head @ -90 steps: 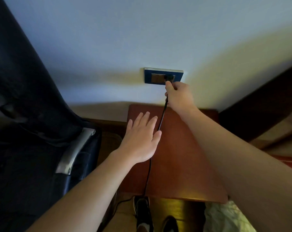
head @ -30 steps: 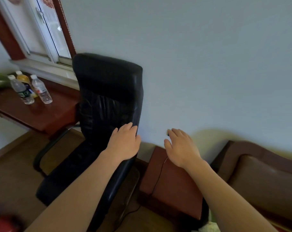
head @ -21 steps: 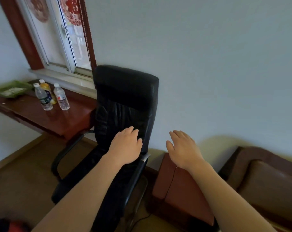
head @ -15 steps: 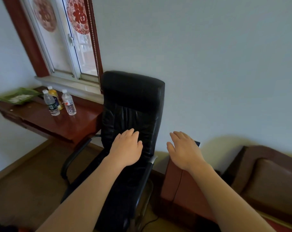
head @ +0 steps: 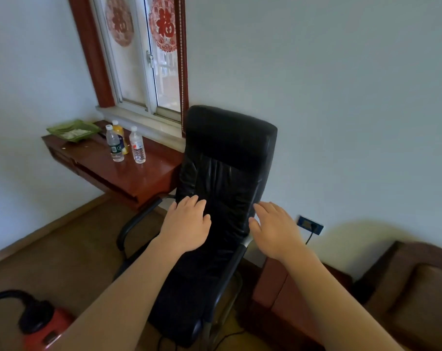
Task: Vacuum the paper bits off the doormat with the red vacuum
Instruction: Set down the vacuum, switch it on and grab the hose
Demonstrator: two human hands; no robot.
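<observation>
Black office chair (head: pixel 227 160): stood against the pale wall, high back upright; taken as the reference point.

Left hand (head: pixel 187 224): held out before the left side of the chair's back, palm down, fingers straight and loosely together, holding nothing.

Right hand (head: pixel 275 229): held out at the chair's right edge, palm down, fingers relaxed, holding nothing. Whether either hand touched the leather could not be told.

Red vacuum (head: pixel 46 328): on the brown floor, well left of the chair's seat, partly cut off at the bottom of the view. A black hose (head: pixel 9 296) arched from its top.

Wall socket (head: pixel 310 225): low on the wall just right of the chair, with a black cord (head: pixel 309 239) plugged in and hanging down.

Small reddish cabinet (head: pixel 278 287): right of the chair, below the socket.

Brown upholstered seat (head: pixel 417 295): further right of the chair.

Bench (head: pixel 139 178): left of the chair, carrying three bottles (head: pixel 114 144) and a green tray (head: pixel 73 129).

Window (head: pixel 144 59): above the chair's left side, with red paper cuttings on the glass.
</observation>
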